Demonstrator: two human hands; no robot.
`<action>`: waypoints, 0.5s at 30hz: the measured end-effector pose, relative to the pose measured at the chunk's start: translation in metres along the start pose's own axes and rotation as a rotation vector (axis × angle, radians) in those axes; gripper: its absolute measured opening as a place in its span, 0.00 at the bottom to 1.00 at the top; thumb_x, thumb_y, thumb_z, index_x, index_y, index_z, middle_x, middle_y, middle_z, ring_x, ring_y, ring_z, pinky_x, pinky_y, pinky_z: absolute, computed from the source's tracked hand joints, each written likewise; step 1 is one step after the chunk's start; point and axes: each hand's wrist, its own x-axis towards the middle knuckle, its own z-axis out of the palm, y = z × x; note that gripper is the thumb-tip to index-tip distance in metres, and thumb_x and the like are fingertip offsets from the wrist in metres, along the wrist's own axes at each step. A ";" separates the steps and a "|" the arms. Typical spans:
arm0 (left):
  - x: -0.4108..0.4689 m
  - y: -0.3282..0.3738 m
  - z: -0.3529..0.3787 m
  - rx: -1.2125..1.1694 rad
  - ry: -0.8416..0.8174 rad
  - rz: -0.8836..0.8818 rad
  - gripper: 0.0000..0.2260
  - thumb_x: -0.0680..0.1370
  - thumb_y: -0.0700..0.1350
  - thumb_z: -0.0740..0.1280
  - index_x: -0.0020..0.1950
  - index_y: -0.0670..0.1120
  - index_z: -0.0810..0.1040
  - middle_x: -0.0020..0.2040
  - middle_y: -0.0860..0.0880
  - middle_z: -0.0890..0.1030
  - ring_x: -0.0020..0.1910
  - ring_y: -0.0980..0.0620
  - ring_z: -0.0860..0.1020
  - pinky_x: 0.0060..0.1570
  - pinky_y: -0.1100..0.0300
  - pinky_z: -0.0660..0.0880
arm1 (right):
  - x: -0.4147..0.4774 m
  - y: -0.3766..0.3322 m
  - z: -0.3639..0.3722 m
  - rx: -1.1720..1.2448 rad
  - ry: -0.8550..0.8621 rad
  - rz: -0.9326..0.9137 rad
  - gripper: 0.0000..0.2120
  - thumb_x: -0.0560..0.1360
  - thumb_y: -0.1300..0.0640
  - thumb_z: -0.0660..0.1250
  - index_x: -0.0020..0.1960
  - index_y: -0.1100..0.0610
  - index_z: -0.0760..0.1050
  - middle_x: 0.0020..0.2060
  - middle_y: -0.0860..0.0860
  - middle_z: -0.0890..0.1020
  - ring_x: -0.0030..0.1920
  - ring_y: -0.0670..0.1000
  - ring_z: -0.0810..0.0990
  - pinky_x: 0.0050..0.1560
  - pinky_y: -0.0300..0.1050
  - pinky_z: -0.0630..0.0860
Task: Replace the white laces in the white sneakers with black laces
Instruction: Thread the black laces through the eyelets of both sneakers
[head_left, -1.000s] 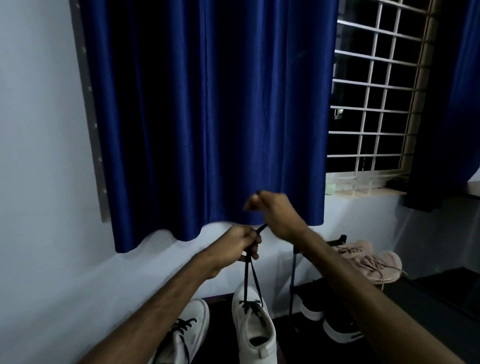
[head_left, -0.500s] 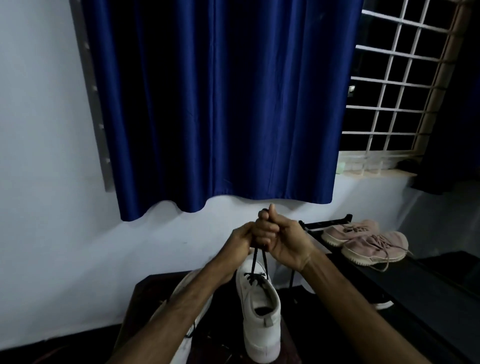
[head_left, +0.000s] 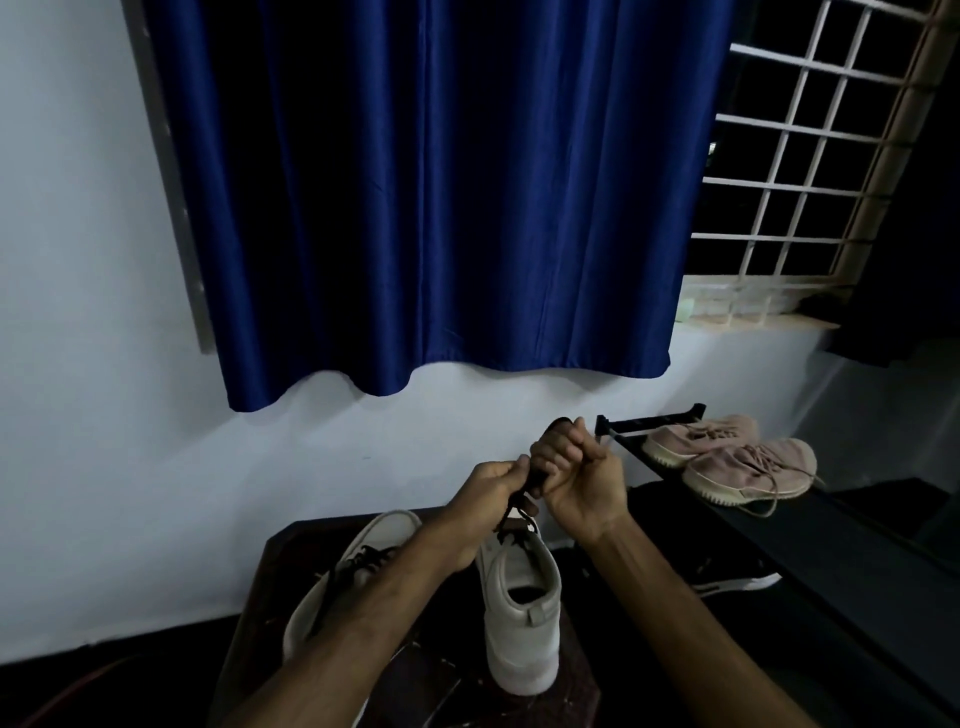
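Blue curtain (head_left: 431, 197) and barred window (head_left: 789, 156) fill the upper frame. On the dark tabletop (head_left: 249, 613), low centre, stand two white sneakers, both already with black laces. Above the centre sneaker (head_left: 522, 613), left grip (head_left: 488, 491) and right grip (head_left: 582, 483) are closed around its lace (head_left: 508, 519). I judge this the tying step; the next move calls for an even pull.

Dim room, white wall (head_left: 93, 364), blue curtain (head_left: 441, 197), barred window (head_left: 789, 171), black shoe rack (head_left: 831, 561)
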 end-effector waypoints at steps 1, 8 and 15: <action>0.001 0.000 0.003 -0.008 0.011 0.004 0.15 0.83 0.50 0.59 0.45 0.43 0.79 0.36 0.50 0.75 0.32 0.55 0.73 0.38 0.58 0.74 | 0.000 0.000 -0.002 0.019 -0.031 0.011 0.24 0.82 0.51 0.52 0.29 0.55 0.68 0.22 0.47 0.64 0.24 0.45 0.61 0.26 0.37 0.64; -0.001 0.003 0.015 -0.164 0.135 -0.012 0.16 0.82 0.50 0.61 0.39 0.46 0.79 0.33 0.52 0.79 0.31 0.54 0.74 0.37 0.58 0.72 | -0.002 0.000 -0.010 0.033 -0.171 0.074 0.26 0.83 0.47 0.50 0.30 0.56 0.66 0.21 0.48 0.65 0.25 0.45 0.61 0.28 0.38 0.65; 0.000 0.005 0.011 -0.025 0.074 -0.011 0.19 0.85 0.53 0.53 0.47 0.44 0.77 0.37 0.50 0.78 0.33 0.54 0.72 0.34 0.57 0.75 | -0.003 0.000 -0.016 0.068 -0.241 0.179 0.25 0.83 0.48 0.50 0.31 0.57 0.68 0.24 0.50 0.69 0.27 0.48 0.68 0.31 0.40 0.68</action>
